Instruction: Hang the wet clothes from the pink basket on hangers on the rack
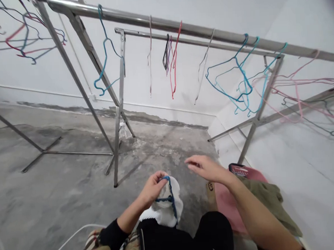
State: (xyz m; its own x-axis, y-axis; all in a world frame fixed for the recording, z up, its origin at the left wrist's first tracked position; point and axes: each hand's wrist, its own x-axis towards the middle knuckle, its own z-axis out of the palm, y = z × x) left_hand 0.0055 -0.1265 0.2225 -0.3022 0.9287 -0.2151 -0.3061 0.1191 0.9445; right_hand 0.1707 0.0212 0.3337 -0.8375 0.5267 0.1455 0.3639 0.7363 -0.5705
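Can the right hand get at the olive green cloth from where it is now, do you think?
Probably yes: the right hand is empty, and the olive green cloth lies close by, with nothing between them.

Wire hangers [246, 83] hang from the upper rail [178, 26] of a metal garment rack [119, 86], which stands ahead on the concrete floor [47, 191]; a crumpled garment [263, 198] lies near right, beside the wall [302, 144].
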